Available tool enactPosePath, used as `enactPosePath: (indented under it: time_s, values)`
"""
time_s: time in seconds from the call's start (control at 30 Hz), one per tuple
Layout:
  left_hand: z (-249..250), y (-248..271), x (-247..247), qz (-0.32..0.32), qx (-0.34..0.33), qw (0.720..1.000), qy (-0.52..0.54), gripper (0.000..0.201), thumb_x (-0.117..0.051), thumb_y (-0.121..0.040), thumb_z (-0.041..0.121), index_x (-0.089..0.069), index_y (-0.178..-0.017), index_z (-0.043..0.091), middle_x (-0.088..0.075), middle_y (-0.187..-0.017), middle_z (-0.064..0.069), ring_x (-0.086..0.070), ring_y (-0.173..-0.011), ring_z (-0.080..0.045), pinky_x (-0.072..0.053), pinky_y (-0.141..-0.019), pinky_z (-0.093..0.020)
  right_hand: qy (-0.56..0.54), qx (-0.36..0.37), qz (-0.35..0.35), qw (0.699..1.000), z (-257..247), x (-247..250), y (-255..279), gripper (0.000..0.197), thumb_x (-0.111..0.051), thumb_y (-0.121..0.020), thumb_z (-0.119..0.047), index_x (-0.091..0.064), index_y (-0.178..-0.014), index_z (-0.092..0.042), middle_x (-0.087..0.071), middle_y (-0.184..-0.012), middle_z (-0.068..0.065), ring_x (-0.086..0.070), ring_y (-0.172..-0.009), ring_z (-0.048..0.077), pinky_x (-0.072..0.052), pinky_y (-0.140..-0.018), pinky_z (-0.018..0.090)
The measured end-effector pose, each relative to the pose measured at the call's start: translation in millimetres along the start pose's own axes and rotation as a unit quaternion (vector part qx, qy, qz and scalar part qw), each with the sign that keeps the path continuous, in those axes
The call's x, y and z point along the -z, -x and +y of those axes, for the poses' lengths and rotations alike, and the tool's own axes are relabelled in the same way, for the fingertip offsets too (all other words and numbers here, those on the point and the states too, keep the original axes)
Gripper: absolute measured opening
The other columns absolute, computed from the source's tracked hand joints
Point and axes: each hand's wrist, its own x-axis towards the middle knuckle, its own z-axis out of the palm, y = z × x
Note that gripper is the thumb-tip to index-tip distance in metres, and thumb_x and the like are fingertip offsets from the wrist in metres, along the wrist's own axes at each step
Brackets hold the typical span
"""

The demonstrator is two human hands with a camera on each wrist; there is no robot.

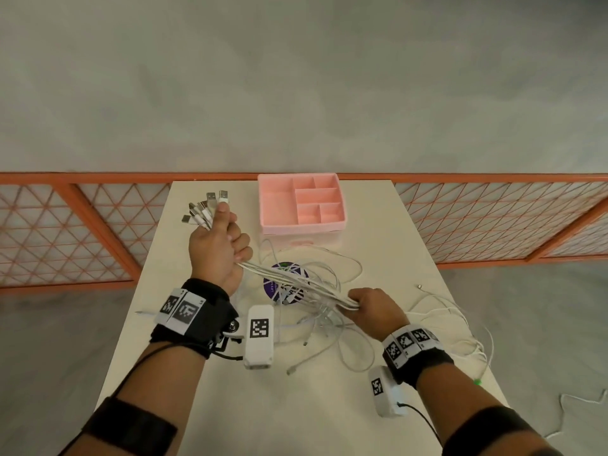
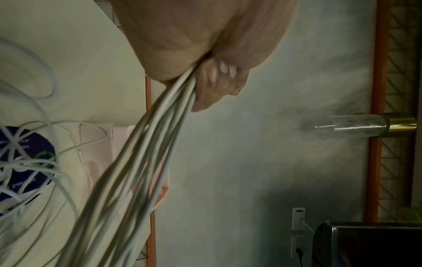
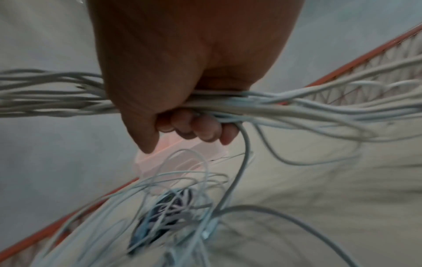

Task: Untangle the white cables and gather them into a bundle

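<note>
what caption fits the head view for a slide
Both hands pull white cables taut above a table, pink tray behind.

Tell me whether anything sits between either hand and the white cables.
Nothing does. The left hand grips the white cables just below their plugs, and the right hand grips the same strands farther along. Loose ends trail tangled on the table.

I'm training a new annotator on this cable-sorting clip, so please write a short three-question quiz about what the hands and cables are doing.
1. True or false: the left hand grips the white cables just below their metal USB plugs.
2. What does the right hand hold? A) the pink plastic compartment organiser B) the same cables, further along C) nothing
3. Fill in: loose cable loops lie over a round ___ sticker on the cream tabletop.

Key: 1 true; 2 B; 3 purple.
</note>
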Motion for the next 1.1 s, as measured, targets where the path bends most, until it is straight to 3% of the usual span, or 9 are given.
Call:
enactPosePath:
  time_s: [0.13, 0.3, 0.47, 0.6, 0.7, 0.8, 0.9, 1.1]
  values:
    - [1.6, 0.2, 1.2, 0.003, -0.005, 1.000, 0.009, 0.036, -0.051, -0.102, 0.038, -0.049, -0.074, 0.016, -0.030, -0.052, 0.007, -0.023, -0.040, -0.006, -0.019, -0.037, -0.019, 0.033, -0.063, 0.002, 0.997, 33.8, 15.2, -4.3, 0.034, -0.065, -0.087, -0.039, -0.048, -0.062, -0.022, -0.054, -0.063, -0.006, -0.056, -0.071, 0.020, -0.039, -0.061, 0.029]
    - [10.4, -3.8, 3.6, 0.009, -0.011, 1.000, 0.020, 0.035, -0.050, -0.103, 0.037, -0.049, -0.074, 0.017, -0.031, -0.050, 0.008, -0.024, -0.039, -0.006, -0.020, -0.036, -0.018, 0.026, -0.098, -0.047, 0.994, 57.9, 14.9, 5.4, 0.029, -0.072, -0.084, -0.036, -0.053, -0.065, -0.024, -0.055, -0.063, -0.005, -0.054, -0.063, 0.012, -0.037, -0.056, 0.023]
    - [9.2, -3.3, 1.8, 0.009, -0.016, 1.000, 0.008, 0.035, -0.050, -0.103, 0.037, -0.049, -0.074, 0.016, -0.032, -0.050, 0.008, -0.024, -0.039, -0.005, -0.020, -0.036, -0.019, -0.070, -0.086, -0.079, 0.991, 51.4, 4.0, 16.9, 0.022, -0.071, -0.086, -0.027, -0.062, -0.067, -0.021, -0.054, -0.057, -0.008, -0.049, -0.056, 0.006, -0.036, -0.055, 0.020]
    - [5.6, -6.0, 6.0, 0.017, -0.008, 1.000, 0.015, 0.034, -0.051, -0.103, 0.037, -0.050, -0.075, 0.017, -0.032, -0.050, 0.008, -0.024, -0.039, -0.005, -0.020, -0.035, -0.018, -0.188, -0.058, 0.047, 0.979, 36.5, 33.6, 15.4, 0.017, -0.070, -0.088, -0.015, -0.063, -0.072, -0.019, -0.061, -0.060, -0.005, -0.054, -0.056, 0.007, -0.038, -0.054, 0.015]
    - [4.1, -7.9, 9.6, 0.024, -0.006, 0.999, 0.036, 0.034, -0.052, -0.102, 0.037, -0.050, -0.075, 0.017, -0.029, -0.052, 0.008, -0.022, -0.040, -0.005, -0.019, -0.036, -0.018, -0.224, -0.049, 0.149, 0.962, 40.5, 59.7, 12.4, 0.018, -0.068, -0.088, -0.014, -0.065, -0.070, -0.017, -0.063, -0.058, 0.007, -0.055, -0.053, 0.011, -0.044, -0.058, 0.024]
    - [8.6, -11.3, 9.0, 0.023, -0.018, 0.998, 0.052, 0.034, -0.051, -0.102, 0.038, -0.050, -0.075, 0.018, -0.029, -0.053, 0.008, -0.022, -0.041, -0.005, -0.020, -0.035, -0.018, -0.165, -0.053, 0.170, 0.970, 53.2, 68.6, 11.8, 0.022, -0.068, -0.088, -0.022, -0.057, -0.070, -0.015, -0.054, -0.054, 0.004, -0.050, -0.053, 0.018, -0.044, -0.055, 0.033]
    - [21.3, -17.6, 9.7, 0.022, -0.039, 0.997, 0.066, 0.035, -0.049, -0.103, 0.040, -0.050, -0.075, 0.018, -0.029, -0.053, 0.008, -0.022, -0.041, -0.006, -0.021, -0.035, -0.018, -0.104, -0.069, 0.125, 0.984, 66.1, 63.2, 18.0, 0.024, -0.070, -0.087, -0.026, -0.055, -0.069, -0.017, -0.056, -0.058, 0.000, -0.052, -0.055, 0.017, -0.042, -0.054, 0.031]
    - [28.6, -21.5, 15.5, 0.026, -0.056, 0.996, 0.066, 0.035, -0.049, -0.103, 0.040, -0.051, -0.076, 0.018, -0.030, -0.053, 0.008, -0.023, -0.041, -0.005, -0.022, -0.034, -0.018, -0.038, -0.080, 0.009, 0.996, 86.0, 19.0, 31.3, 0.019, -0.074, -0.082, -0.022, -0.056, -0.075, -0.025, -0.056, -0.072, -0.008, -0.055, -0.070, 0.017, -0.034, -0.058, 0.012]
